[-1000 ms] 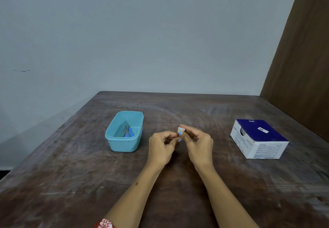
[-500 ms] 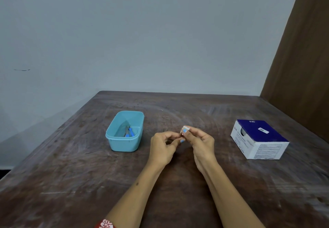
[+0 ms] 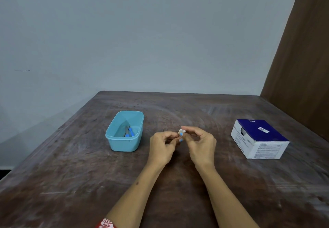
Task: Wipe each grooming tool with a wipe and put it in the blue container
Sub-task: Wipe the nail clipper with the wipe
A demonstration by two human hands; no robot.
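While over table (image 3: 89, 165): L hand (image 3: 162, 147) & R hand (image 3: 201, 145) both pinching small wipe (image 3: 182, 131), blue container (image 3: 124, 144) nearby.

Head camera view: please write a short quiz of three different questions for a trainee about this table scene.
1. True or false: the light blue plastic container already holds tools.
2. Which hand is nearer the blue-and-white cardboard box: A the left hand, B the right hand?
3. Fill in: both hands pinch a small white folded ____ above the worn brown wooden table.

Key: 1 true; 2 B; 3 wipe.
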